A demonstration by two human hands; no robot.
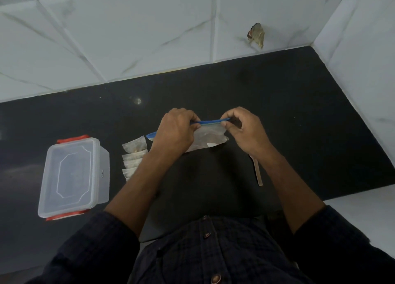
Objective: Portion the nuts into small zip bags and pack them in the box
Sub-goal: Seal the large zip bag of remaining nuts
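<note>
A clear zip bag (210, 135) with a blue strip along its top hangs upright over the black counter (299, 113). My left hand (177, 130) pinches the left end of the blue strip and my right hand (241, 125) pinches the right end. Brown nuts show dimly through the plastic. Several small filled zip bags (133, 157) lie in a row just left of my left forearm. A clear plastic box (74, 177) with red clips stands at the left with its lid on.
A wooden spoon handle (257, 172) lies on the counter under my right forearm. A second blue zip strip (151, 135) shows behind my left hand. White tiled walls bound the counter at the back and right. The counter's front edge runs near my body.
</note>
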